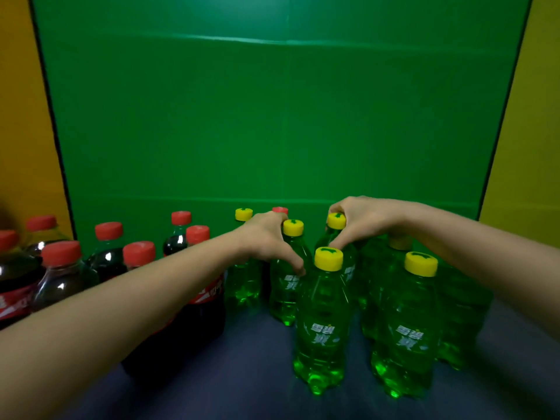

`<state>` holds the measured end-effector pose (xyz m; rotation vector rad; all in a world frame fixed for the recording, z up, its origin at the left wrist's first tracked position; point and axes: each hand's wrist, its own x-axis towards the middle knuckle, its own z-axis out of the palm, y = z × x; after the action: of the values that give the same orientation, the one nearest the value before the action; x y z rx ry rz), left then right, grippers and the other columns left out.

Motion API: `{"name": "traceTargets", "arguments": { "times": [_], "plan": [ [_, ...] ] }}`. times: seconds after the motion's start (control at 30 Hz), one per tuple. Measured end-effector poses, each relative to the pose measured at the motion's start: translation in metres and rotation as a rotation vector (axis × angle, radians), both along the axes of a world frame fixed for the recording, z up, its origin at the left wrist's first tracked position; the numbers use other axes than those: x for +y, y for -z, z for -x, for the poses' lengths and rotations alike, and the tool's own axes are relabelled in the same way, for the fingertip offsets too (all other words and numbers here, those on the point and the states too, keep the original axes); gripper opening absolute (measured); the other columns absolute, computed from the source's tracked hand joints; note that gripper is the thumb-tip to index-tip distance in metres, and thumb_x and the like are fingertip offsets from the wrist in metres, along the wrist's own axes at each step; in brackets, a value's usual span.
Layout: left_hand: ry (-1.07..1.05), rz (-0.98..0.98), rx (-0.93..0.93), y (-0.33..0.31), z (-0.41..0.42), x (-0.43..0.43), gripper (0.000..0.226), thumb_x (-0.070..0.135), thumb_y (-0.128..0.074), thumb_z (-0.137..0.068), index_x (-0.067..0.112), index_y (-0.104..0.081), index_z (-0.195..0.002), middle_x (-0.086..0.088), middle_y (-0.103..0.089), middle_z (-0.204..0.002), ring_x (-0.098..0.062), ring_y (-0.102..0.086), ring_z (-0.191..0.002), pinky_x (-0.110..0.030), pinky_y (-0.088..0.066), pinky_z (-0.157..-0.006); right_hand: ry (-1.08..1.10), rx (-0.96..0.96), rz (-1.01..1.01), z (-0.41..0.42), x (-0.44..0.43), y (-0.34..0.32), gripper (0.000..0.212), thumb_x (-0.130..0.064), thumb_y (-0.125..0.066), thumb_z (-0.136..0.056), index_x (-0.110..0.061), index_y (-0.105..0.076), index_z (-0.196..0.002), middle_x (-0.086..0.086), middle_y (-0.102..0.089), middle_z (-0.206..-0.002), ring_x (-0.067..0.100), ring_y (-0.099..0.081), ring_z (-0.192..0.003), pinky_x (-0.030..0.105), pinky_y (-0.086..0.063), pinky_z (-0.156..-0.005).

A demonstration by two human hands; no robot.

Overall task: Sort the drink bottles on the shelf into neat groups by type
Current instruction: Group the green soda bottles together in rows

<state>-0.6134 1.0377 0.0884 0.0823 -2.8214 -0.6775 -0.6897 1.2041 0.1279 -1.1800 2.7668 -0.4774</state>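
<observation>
To bunch the greens, I think, the left hand (pixel 269 237) holds a yellow-capped green plastic bottle (pixel 285 286) and the right hand (pixel 363 219) pinches the next green bottle (pixel 336 221).

Looks like a mock-up studio set: plain green backdrop (pixel 272 116), yellow walls (pixel 24 116) either side of it, soda bottles (pixel 324 313) standing right in front.

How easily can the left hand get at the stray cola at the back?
Probably yes: the left hand grips a green bottle, but the cola stands just behind it, cap clear from above.
</observation>
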Motion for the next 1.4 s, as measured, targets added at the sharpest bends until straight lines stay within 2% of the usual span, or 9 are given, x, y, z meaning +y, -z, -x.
{"name": "traceTargets", "arguments": {
  "times": [0.13, 0.3, 0.43, 0.6, 0.77, 0.93, 1.07, 1.2, 1.4],
  "plan": [
    [0.025, -0.089, -0.062, -0.003, -0.005, 0.001, 0.072, 0.033, -0.087, -0.042, 0.007, -0.053, -0.101, -0.006, -0.057, -0.09, -0.019, -0.053, -0.077, -0.034, -0.048, -0.065, -0.045, -0.096, -0.022, 0.006, -0.004, 0.005, 0.034, -0.021, -0.08, -0.069, -0.02, -0.047, -0.077, -0.002, -0.052, -0.071, 0.009, -0.05, -0.054, 0.018, -0.04, -0.045],
    [0.082, -0.108, -0.175, -0.012, -0.006, 0.005, 0.05, 0.014, -0.085, -0.06, 0.013, -0.044, -0.089, 0.001, -0.046, -0.075, -0.008, -0.045, -0.061, -0.013, -0.036, -0.04, -0.058, -0.169, -0.068, 0.009, -0.008, 0.007, 0.036, -0.017, -0.079, -0.071, -0.011, -0.051, -0.092, 0.0, -0.052, -0.075, 0.012, -0.052, -0.062, 0.025, -0.045, -0.056],
    [0.081, 0.026, -0.187, -0.016, -0.005, 0.004, 0.052, 0.027, -0.086, -0.058, 0.014, -0.046, -0.088, 0.002, -0.048, -0.08, -0.012, -0.048, -0.069, -0.02, -0.041, -0.053, -0.068, -0.185, -0.211, 0.011, -0.009, 0.003, 0.052, -0.033, -0.081, -0.054, -0.016, -0.049, -0.091, -0.002, -0.054, -0.084, 0.012, -0.055, -0.073, 0.027, -0.047, -0.065],
    [0.082, 0.014, -0.126, -0.038, -0.013, -0.015, 0.059, 0.057, -0.078, -0.056, 0.012, -0.063, -0.09, 0.001, -0.066, -0.085, -0.014, -0.057, -0.078, -0.027, -0.044, -0.071, -0.049, -0.167, -0.247, 0.009, -0.01, -0.023, 0.04, -0.047, -0.063, -0.08, -0.014, -0.059, -0.102, -0.004, -0.059, -0.093, 0.011, -0.055, -0.088, 0.027, -0.047, -0.078],
    [-0.063, -0.041, 0.221, -0.059, -0.012, -0.058, 0.027, 0.028, -0.076, -0.074, 0.014, -0.066, -0.094, -0.001, -0.065, -0.092, -0.015, -0.057, -0.085, -0.024, -0.041, -0.072, -0.087, -0.078, 0.107, 0.017, -0.044, -0.034, 0.036, -0.029, -0.06, -0.087, -0.011, -0.053, -0.118, 0.004, -0.056, -0.117, 0.014, -0.055, -0.097, 0.032, -0.052, -0.081],
    [-0.054, 0.004, -0.063, -0.052, -0.004, -0.084, 0.044, 0.024, -0.077, -0.073, 0.014, -0.06, -0.113, -0.005, -0.065, -0.106, -0.01, -0.058, -0.067, -0.018, -0.049, -0.059, -0.11, -0.062, -0.111, 0.024, -0.082, -0.025, 0.06, -0.02, -0.063, -0.086, -0.015, -0.035, -0.139, 0.009, -0.043, -0.138, 0.021, -0.053, -0.109, 0.037, -0.052, -0.087],
    [0.022, 0.019, -0.138, -0.041, 0.005, -0.091, 0.039, 0.016, -0.077, -0.074, 0.013, -0.057, -0.107, -0.011, -0.068, -0.099, 0.001, -0.055, -0.045, -0.011, -0.043, -0.045, -0.166, 0.02, -0.241, 0.03, -0.098, -0.017, 0.048, -0.015, -0.065, -0.085, -0.014, -0.047, -0.13, 0.013, -0.052, -0.127, 0.023, -0.058, -0.096, 0.034, -0.057, -0.075],
    [0.089, 0.098, -0.18, -0.037, 0.012, -0.088, 0.043, 0.02, -0.079, -0.07, 0.015, -0.048, -0.099, -0.008, -0.062, -0.095, -0.013, -0.056, -0.064, -0.015, -0.045, -0.051, -0.182, 0.173, -0.264, 0.036, -0.109, -0.011, 0.033, -0.01, -0.07, -0.08, -0.015, -0.054, -0.108, 0.007, -0.055, -0.099, 0.016, -0.052, -0.074, 0.039, -0.054, -0.078],
    [0.198, 0.099, -0.184, -0.033, 0.013, -0.091, 0.041, 0.022, -0.084, -0.064, 0.006, -0.06, -0.093, -0.013, -0.067, -0.097, -0.03, -0.066, -0.089, -0.035, -0.055, -0.076, -0.229, 0.176, -0.302, 0.04, -0.109, -0.011, 0.033, -0.022, -0.075, -0.076, -0.022, -0.057, -0.103, -0.009, -0.053, -0.082, 0.008, -0.051, -0.069, 0.017, -0.045, -0.06]
  ]
}}
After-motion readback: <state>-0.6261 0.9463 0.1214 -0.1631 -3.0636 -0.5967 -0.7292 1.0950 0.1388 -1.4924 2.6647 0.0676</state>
